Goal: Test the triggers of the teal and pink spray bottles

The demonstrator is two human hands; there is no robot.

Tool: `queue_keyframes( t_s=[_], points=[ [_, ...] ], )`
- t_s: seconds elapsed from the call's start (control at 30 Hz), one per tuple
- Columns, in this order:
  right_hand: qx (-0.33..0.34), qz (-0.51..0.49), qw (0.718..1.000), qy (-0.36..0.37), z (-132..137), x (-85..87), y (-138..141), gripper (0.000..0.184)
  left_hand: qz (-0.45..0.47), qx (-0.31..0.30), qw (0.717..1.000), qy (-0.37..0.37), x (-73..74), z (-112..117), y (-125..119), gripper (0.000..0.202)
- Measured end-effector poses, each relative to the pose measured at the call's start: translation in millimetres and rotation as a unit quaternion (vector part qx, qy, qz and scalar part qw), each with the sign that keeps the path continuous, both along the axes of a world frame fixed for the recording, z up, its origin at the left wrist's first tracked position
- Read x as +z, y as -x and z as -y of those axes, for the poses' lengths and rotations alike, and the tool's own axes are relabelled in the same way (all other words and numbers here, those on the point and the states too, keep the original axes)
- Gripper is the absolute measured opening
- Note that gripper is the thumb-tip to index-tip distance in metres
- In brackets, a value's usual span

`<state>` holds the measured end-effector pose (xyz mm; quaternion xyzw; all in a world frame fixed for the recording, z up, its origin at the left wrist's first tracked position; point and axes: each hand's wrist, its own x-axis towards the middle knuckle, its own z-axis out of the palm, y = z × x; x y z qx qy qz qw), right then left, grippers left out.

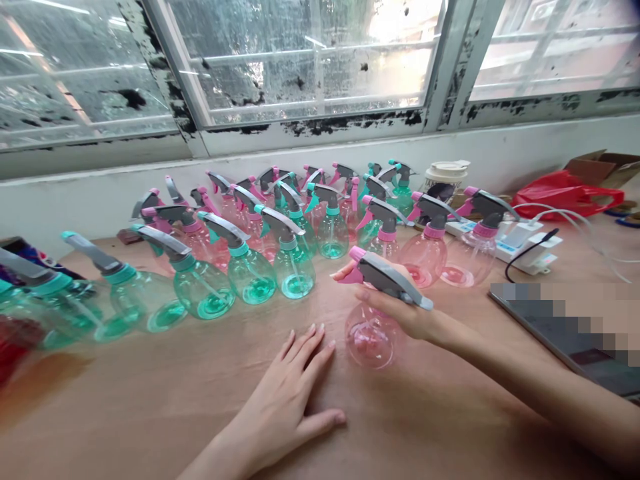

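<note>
Pink spray bottle [371,343]: sits over the brown tabletop [200,373], near its middle; we cannot tell whether the base touches down.
Right hand [406,319]: we have its fingers wrapped round the neck, below the grey sprayer head [389,275]; if that hold slackens, the rounded body could slip or swing.
Pink trigger [354,272]: a finger lies close by, and we cannot tell whether it presses; a stray squeeze could pump the sprayer.
Left hand [293,393]: lies palm down, fingers spread, with nothing in its grasp; just beside the bottle, its fingertips could get bumped.
Pink bottle row [423,259]: stands just behind our right hand; a wide swing could topple one into its neighbours.
Green bottle row [253,280]: crowds close too, so one knock could spread.
White power strip [533,257]: lies near the pink row; any leak toppling there could wet it.
</note>
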<state>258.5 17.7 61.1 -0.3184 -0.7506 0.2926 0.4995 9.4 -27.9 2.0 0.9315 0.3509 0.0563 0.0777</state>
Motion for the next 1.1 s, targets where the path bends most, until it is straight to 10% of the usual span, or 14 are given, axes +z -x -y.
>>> queue_keyframes(
  t_s=[1.1],
  points=[
    [0.028, -0.029, 0.999, 0.029, 4.3, 3.0, 2.1, 0.027, 0.002, 0.005, 1.0, 0.017, 7.7, 1.7, -3.7, 0.08]
  ],
)
